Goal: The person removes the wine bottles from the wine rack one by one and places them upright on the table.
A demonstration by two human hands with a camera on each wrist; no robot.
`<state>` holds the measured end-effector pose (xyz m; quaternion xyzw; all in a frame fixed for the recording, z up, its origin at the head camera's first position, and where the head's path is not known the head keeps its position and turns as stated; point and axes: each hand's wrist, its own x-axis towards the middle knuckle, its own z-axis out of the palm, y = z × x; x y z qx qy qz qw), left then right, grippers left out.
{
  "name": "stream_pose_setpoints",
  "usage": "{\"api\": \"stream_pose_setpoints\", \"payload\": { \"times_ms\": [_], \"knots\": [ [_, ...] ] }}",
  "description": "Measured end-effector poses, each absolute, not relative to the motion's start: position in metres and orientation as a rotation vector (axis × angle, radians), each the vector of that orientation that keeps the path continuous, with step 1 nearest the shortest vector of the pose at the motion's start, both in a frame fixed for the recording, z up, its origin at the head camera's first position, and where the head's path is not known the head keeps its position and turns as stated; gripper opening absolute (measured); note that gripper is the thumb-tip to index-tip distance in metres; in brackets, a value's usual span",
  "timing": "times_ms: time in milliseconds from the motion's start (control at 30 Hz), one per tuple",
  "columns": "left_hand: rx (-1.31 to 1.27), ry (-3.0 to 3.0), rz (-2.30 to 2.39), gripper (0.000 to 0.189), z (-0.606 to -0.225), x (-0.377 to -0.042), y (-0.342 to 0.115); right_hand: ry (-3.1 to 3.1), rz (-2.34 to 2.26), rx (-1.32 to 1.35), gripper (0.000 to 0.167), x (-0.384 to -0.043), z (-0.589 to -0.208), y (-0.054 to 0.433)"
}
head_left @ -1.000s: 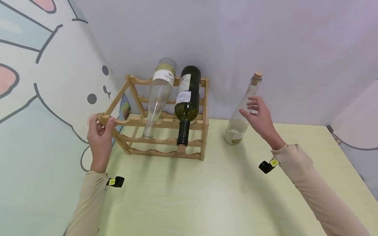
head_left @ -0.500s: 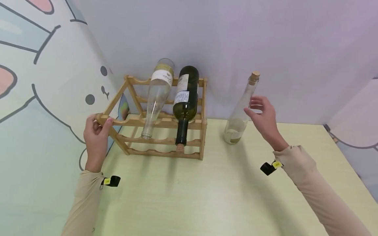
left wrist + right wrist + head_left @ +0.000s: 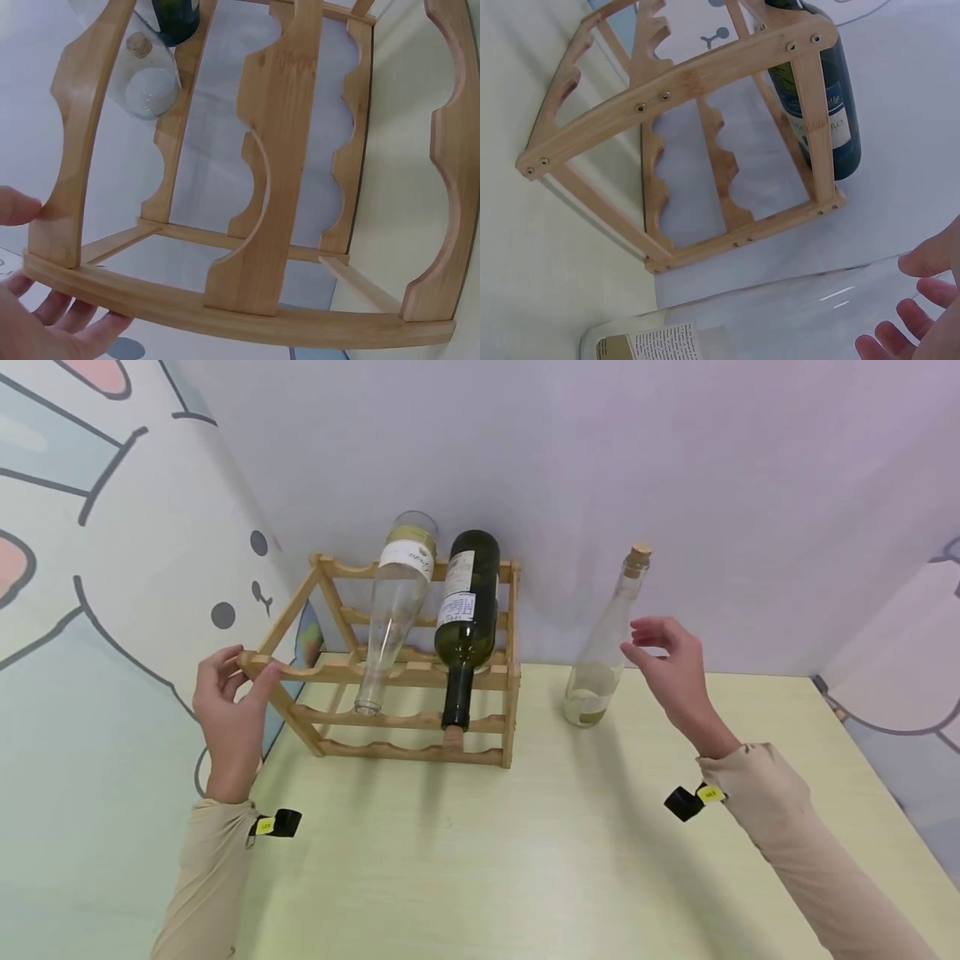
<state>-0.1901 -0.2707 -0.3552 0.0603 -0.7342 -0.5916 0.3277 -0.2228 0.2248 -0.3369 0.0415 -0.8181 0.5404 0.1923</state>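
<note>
A wooden wine rack [image 3: 405,674] stands on the table at the left. My left hand [image 3: 234,714] holds its front left top corner, thumb against the slotted top slat and fingers on the outer side rail [image 3: 172,306]. Two bottles lie neck forward on the rack's top: a clear glass bottle [image 3: 397,597] without a cork and a dark green wine bottle [image 3: 470,602] with a cork. To the right stands a clear bottle [image 3: 596,664], its cork [image 3: 637,557] in the neck. Beside it my right hand [image 3: 672,672] is held with relaxed, bent fingers and nothing in them.
A pale yellow table [image 3: 465,877] runs under everything. Behind the rack and bottles rises a plain lilac-grey wall [image 3: 570,460]. At the left, close by my left arm, is a wall [image 3: 135,652] with a cartoon print.
My right hand has drawn off to the right, from overlapping the standing bottle to beside it. The left hand's fingers have loosened slightly at the rack corner. The bottles stay in place.
</note>
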Motion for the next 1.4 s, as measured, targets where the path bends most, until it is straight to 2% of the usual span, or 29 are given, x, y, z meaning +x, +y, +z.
{"api": "stream_pose_setpoints", "payload": {
  "times_ms": [467, 1000, 1400],
  "knots": [
    [-0.102, -1.777, -1.557, 0.041, -0.340, -0.176, -0.269, -2.280, 1.609, 0.273, 0.023, -0.198, -0.329, 0.208],
    [-0.615, -1.914, -1.384, 0.047, -0.314, -0.165, -0.236, -2.362, 1.622, 0.440, 0.021, -0.177, -0.323, 0.193],
    [-0.722, -1.960, -1.335, 0.050, -0.307, -0.160, -0.223, -2.377, 1.729, 0.531, 0.023, -0.175, -0.328, 0.180]
  ]
}}
